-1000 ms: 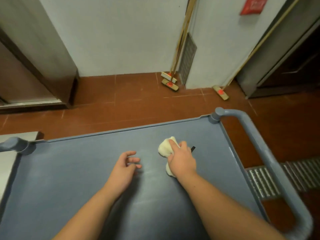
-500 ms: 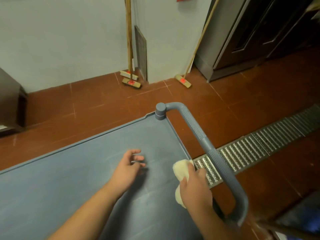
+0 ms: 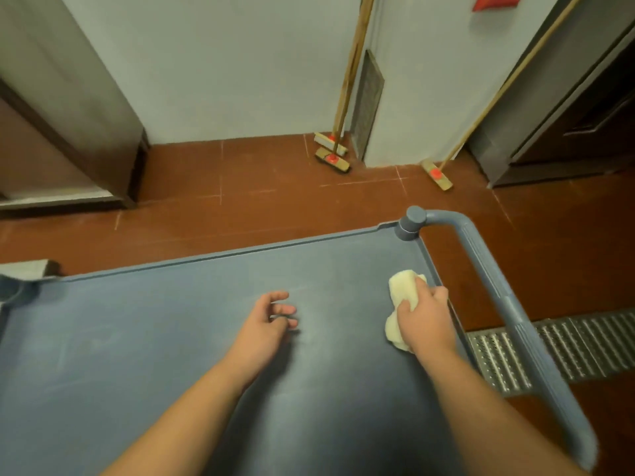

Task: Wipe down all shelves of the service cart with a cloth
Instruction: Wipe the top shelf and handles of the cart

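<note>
Service cart top shelf (image 3: 171, 338), a flat grey-blue surface with a low raised rim, is filling the lower part of the head view. It is standing on a red-brown tiled floor (image 3: 275, 201), with its tubular grey handle (image 3: 508, 304) running down the right-hand side from a corner post.

Cloth (image 3: 403, 293), pale cream and bunched into a wad, is lying on the shelf near the right rim, just beside the handle end. The right hand (image 3: 424, 319) is pressing down on it from above, fingers curled over the wad and closed around it, so that part of the cloth is protruding ahead of the knuckles and part is showing at the left of the palm.

The left hand (image 3: 263, 324) is resting near the middle of the shelf, well apart from the cloth. Its fingers are loosely spread and slightly curled, and it is holding nothing; the fingertips are lying at or just above the surface.

Beyond the cart, two brooms (image 3: 331, 156) are leaning together against the pale wall, and a third broom (image 3: 436, 175) is leaning further right. A metal floor grating (image 3: 584, 345) is running along the floor to the right of the handle. Lower shelves of the cart are hidden from this view.
</note>
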Demonstrator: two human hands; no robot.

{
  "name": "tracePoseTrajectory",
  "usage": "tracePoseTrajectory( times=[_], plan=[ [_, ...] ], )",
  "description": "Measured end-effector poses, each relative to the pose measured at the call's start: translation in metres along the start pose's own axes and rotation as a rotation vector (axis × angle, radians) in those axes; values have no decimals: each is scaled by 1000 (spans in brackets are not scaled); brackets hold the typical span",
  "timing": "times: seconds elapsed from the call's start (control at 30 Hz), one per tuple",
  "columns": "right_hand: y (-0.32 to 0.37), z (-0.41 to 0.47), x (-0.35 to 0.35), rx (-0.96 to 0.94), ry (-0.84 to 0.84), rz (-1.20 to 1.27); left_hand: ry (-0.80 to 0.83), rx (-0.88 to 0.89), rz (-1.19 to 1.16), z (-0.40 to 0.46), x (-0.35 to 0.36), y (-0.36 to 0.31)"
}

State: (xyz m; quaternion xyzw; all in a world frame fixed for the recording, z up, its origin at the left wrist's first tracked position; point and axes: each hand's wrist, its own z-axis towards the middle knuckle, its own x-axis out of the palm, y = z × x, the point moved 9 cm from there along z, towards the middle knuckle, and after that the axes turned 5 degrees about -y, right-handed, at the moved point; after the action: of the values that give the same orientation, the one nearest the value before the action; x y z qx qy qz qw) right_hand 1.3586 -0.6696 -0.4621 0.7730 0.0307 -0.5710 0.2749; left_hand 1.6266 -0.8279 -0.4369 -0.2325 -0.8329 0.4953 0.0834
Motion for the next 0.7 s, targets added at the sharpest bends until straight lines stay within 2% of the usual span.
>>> tracePoseTrajectory(
  times=[0.13,0.23,0.37,0.47,0.57,0.7],
  plan=[
    [90,11,43,-69,75,8,-117,0,-54,-8,-89,10],
    [190,-27,101,-216,190,-1,-244,-26,-118,-26,-175,28],
    [333,-159,193,-518,370,-62,-409,-83,-223,-67,-285,62],
    [412,-278,255,-736,522,-93,-486,-110,-255,-99,-352,86],
    [449,-363,290,-878,620,-116,-515,-105,-285,-122,-395,99],
    [439,-380,289,-892,545,-211,-485,-87,-306,-132,-414,105]
  ],
)
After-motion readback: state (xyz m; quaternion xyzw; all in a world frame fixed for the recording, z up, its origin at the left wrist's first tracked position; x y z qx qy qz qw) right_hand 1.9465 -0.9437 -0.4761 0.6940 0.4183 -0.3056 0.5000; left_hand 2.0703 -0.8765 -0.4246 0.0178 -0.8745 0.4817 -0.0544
